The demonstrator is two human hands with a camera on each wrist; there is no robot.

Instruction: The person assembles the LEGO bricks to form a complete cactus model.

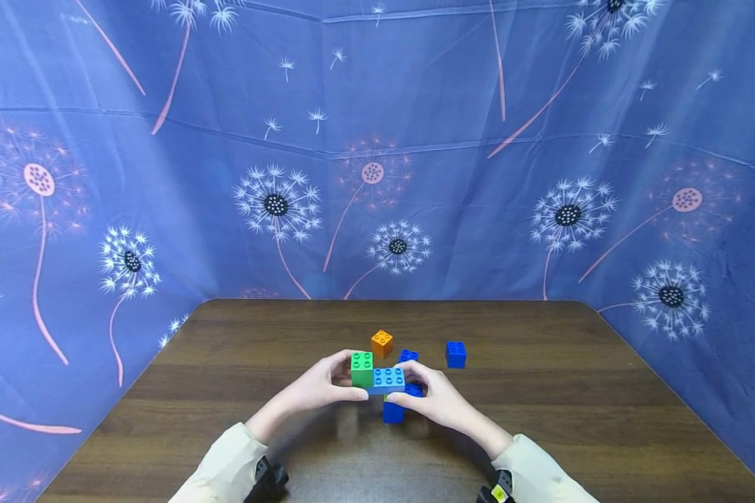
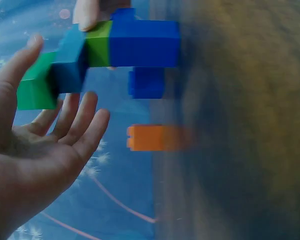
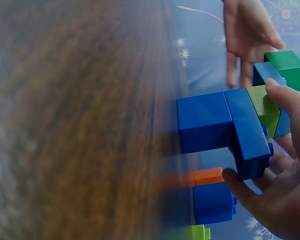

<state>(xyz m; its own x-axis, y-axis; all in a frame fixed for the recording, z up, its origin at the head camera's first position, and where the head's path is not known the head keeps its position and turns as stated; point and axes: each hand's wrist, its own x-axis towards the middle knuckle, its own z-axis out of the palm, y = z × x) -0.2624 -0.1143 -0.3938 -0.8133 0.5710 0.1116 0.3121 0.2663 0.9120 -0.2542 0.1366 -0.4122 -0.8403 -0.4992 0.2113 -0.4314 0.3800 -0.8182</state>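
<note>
A joined stack of toy building bricks is held up over the table. It has a green brick (image 1: 361, 370) on one end of a light blue brick (image 1: 387, 383), with a lime green brick (image 3: 265, 107) and dark blue bricks (image 3: 205, 121) below. My right hand (image 1: 439, 399) grips the stack, thumb on the lime green brick and fingers on its far side. Around the green end is my left hand (image 1: 314, 385), fingers spread and extended, thumb tip right at the green brick. In the left wrist view its palm (image 2: 45, 165) shows beneath the stack.
On the wooden table (image 1: 239, 335), beyond the hands, stand an orange brick (image 1: 382, 344), a blue brick (image 1: 409, 356) partly behind the right hand, and another blue brick (image 1: 456, 355) farther right. A lime green brick (image 3: 198, 232) shows low in the right wrist view. A patterned blue cloth (image 1: 377, 112) hangs behind.
</note>
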